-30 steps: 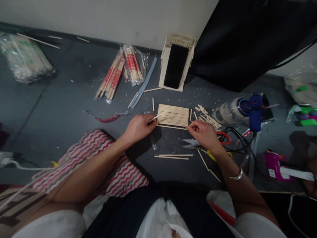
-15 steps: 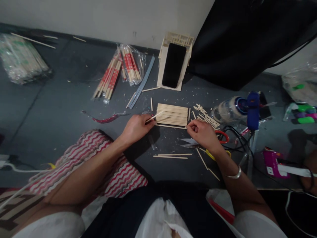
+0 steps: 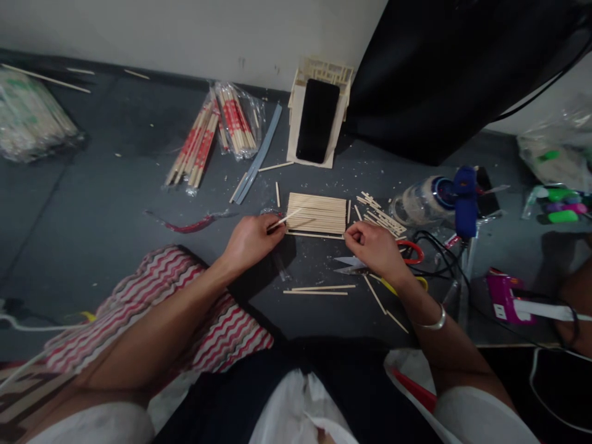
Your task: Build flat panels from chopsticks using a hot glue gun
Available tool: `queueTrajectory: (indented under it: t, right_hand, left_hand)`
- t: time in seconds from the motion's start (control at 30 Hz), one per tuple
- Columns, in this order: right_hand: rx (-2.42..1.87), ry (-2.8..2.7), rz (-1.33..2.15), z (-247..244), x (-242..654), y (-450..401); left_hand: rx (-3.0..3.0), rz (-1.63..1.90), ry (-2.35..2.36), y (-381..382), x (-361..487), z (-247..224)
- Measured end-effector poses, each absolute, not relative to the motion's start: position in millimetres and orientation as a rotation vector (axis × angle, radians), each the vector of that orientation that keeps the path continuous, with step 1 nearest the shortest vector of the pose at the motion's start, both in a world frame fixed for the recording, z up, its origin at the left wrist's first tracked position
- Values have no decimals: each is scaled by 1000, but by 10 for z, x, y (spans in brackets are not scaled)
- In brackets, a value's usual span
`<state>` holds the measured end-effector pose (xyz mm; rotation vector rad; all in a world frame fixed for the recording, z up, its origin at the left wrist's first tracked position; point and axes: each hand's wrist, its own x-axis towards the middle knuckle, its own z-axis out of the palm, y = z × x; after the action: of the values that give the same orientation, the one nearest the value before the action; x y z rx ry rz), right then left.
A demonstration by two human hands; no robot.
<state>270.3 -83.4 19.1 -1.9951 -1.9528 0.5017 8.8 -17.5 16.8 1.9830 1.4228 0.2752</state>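
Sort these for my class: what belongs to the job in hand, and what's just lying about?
Likely for the job:
thin pale wooden stick in the left hand
flat rectangle of pale wooden sticks
short pale wooden sticks beyond the right hand
metal-bladed scissors partly covered by that hand

Apparently just lying about:
black rectangular phone
clear cylindrical bottle
red and white zigzag cloth

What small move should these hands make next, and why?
Perhaps nudge the loose wooden stick against the wooden-stick row: a dark gap parts them, and the right hand is at its right end, while the left hand holds another stick.
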Motion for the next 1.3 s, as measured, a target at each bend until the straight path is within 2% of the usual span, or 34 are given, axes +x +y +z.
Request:
queueTrajectory:
  t: [0.33,0.8,1.13,1.3]
  right_hand:
    - [-2007,-1943,529,184,2678,-818]
    - [-1975,-1902,548,210,2726,-810]
    - [-2011,-1917,501,111,2694,-813]
    - [-1980,-1932,492,109,2718,-807]
  left_hand:
    - [2009,223,1444,-155,133,150]
    - [1949,395,1426,-148,65,156]
    - [2037,255,1423,-130,122,133]
    - [1966,352,1405,-132,102,135]
